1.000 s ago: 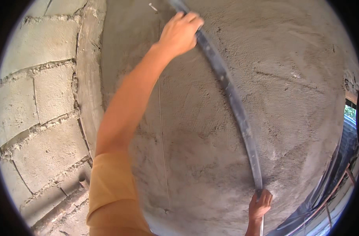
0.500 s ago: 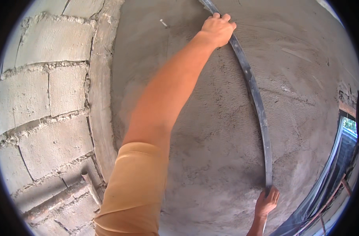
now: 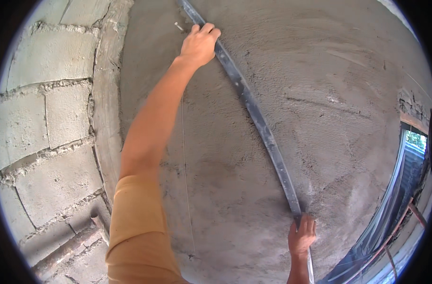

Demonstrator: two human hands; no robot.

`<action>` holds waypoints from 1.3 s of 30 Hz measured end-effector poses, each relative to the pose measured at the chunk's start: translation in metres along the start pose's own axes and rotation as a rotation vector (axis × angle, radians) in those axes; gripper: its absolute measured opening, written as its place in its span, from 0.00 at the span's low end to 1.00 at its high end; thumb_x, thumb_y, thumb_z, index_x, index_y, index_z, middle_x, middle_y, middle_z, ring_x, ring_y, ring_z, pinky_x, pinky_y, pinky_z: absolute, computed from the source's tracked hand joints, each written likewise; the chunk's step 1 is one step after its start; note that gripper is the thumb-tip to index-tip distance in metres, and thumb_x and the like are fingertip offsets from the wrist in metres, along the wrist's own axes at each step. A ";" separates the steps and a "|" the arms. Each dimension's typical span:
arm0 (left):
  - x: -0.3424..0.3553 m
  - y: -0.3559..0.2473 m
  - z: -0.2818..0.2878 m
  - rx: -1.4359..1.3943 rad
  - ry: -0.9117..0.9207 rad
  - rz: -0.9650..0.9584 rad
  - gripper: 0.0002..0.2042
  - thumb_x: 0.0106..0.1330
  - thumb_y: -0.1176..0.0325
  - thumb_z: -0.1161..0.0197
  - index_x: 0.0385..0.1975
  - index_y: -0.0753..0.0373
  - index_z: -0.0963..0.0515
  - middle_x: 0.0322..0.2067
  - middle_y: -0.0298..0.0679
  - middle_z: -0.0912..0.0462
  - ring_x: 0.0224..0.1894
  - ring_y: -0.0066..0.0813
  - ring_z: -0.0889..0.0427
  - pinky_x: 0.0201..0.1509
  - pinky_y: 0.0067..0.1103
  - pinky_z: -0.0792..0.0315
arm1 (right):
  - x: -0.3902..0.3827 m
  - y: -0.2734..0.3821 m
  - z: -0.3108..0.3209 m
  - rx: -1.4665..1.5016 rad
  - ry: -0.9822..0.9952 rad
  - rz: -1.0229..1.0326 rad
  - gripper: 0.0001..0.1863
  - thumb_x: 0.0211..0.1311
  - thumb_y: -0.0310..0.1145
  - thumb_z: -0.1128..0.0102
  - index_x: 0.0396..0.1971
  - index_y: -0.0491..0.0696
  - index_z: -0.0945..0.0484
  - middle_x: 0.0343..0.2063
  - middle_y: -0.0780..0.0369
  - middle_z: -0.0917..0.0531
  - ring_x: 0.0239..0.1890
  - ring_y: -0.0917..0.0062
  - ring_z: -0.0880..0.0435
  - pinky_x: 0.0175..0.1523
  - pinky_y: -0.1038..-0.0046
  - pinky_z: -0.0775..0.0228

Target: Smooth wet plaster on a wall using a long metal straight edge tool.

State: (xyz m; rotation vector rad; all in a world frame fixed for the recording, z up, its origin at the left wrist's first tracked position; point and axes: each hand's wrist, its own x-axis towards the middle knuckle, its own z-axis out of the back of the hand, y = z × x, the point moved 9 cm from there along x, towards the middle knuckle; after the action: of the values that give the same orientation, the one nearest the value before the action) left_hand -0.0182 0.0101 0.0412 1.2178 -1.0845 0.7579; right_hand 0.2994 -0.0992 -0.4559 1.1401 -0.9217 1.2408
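A long grey metal straightedge (image 3: pixel 254 111) lies slanted across the freshly plastered wall (image 3: pixel 216 170), its upper end leaning left. My left hand (image 3: pixel 200 45) is closed around its upper part, arm stretched up. Lower down and to the right, my right hand (image 3: pixel 302 234) grips the bar near its lower stretch. The bar looks curved from the lens. Just left of my left hand a pale nail (image 3: pixel 179 26) sticks out of the plaster. A thin string (image 3: pixel 185 175) runs down the wall beside my left arm.
On the left, a bare block wall (image 3: pixel 55 52) meets the plaster at a rough concrete column (image 3: pixel 106 90). A pipe stub (image 3: pixel 96 220) juts out at lower left. At right is a window opening (image 3: pixel 414 142), with dark sheeting (image 3: pixel 372 236) and thin rods below it.
The straightedge has shifted left across the wall, its upper end more than its lower, so it slants more. Both hands have moved left with it, and the string now shows.
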 end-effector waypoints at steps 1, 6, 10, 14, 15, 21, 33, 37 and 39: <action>-0.002 -0.001 -0.003 0.025 0.030 0.004 0.25 0.54 0.78 0.31 0.54 0.55 0.22 0.60 0.33 0.27 0.59 0.42 0.27 0.66 0.33 0.27 | -0.002 -0.002 0.001 -0.001 -0.007 -0.010 0.23 0.53 0.27 0.36 0.51 0.41 0.24 0.43 0.52 0.22 0.43 0.54 0.20 0.41 0.58 0.21; 0.012 -0.035 0.015 -0.081 -0.037 -0.042 0.23 0.54 0.79 0.32 0.52 0.53 0.21 0.60 0.33 0.27 0.59 0.45 0.27 0.65 0.33 0.26 | -0.012 -0.032 0.018 0.002 -0.029 -0.100 0.23 0.54 0.27 0.36 0.52 0.40 0.25 0.45 0.52 0.21 0.43 0.53 0.20 0.44 0.56 0.23; 0.057 -0.116 0.016 -0.062 0.074 -0.084 0.20 0.61 0.74 0.33 0.54 0.51 0.21 0.60 0.35 0.27 0.62 0.42 0.28 0.67 0.33 0.28 | -0.029 -0.083 0.033 -0.030 -0.064 -0.176 0.22 0.55 0.27 0.36 0.51 0.39 0.24 0.44 0.51 0.20 0.45 0.52 0.21 0.47 0.54 0.25; 0.067 -0.136 0.010 -0.016 0.044 -0.140 0.18 0.62 0.72 0.33 0.53 0.52 0.20 0.61 0.36 0.26 0.62 0.42 0.28 0.67 0.34 0.28 | -0.027 -0.105 0.040 -0.013 -0.064 -0.245 0.20 0.56 0.27 0.36 0.50 0.39 0.24 0.42 0.50 0.20 0.44 0.51 0.21 0.47 0.54 0.26; 0.070 -0.128 0.008 -0.025 0.038 -0.120 0.18 0.62 0.72 0.33 0.53 0.51 0.20 0.61 0.36 0.26 0.62 0.42 0.28 0.67 0.34 0.28 | -0.017 -0.100 0.039 -0.011 -0.040 -0.231 0.21 0.55 0.27 0.36 0.49 0.39 0.24 0.42 0.51 0.21 0.44 0.51 0.21 0.47 0.54 0.27; 0.073 -0.045 -0.003 -0.015 -0.028 -0.036 0.19 0.59 0.74 0.32 0.51 0.51 0.21 0.59 0.32 0.25 0.60 0.41 0.27 0.66 0.32 0.26 | 0.028 -0.034 0.012 0.018 0.001 -0.097 0.22 0.53 0.27 0.35 0.49 0.40 0.24 0.43 0.51 0.21 0.46 0.52 0.21 0.48 0.55 0.27; 0.036 0.028 -0.008 0.043 -0.024 0.025 0.21 0.57 0.79 0.32 0.51 0.54 0.24 0.61 0.33 0.27 0.60 0.45 0.28 0.65 0.34 0.26 | 0.035 0.020 -0.002 0.051 0.019 0.009 0.22 0.53 0.28 0.35 0.50 0.41 0.24 0.42 0.52 0.20 0.41 0.53 0.19 0.42 0.57 0.22; 0.023 0.020 -0.006 0.044 0.036 0.047 0.24 0.54 0.82 0.33 0.51 0.54 0.25 0.61 0.34 0.29 0.61 0.46 0.29 0.65 0.35 0.26 | 0.027 0.012 0.000 0.075 0.044 -0.052 0.23 0.53 0.28 0.35 0.51 0.43 0.24 0.42 0.54 0.21 0.41 0.55 0.19 0.43 0.57 0.21; 0.016 0.012 -0.003 0.019 0.027 0.042 0.24 0.54 0.84 0.33 0.51 0.55 0.25 0.61 0.34 0.29 0.61 0.46 0.29 0.65 0.35 0.26 | 0.020 0.004 0.007 0.072 0.019 -0.050 0.22 0.53 0.28 0.35 0.50 0.43 0.23 0.43 0.55 0.20 0.42 0.56 0.19 0.44 0.58 0.21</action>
State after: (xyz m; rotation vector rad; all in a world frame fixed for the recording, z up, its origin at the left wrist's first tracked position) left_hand -0.0234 0.0142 0.0605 1.2004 -1.0863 0.8162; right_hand 0.2987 -0.1019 -0.4347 1.1990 -0.8354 1.2505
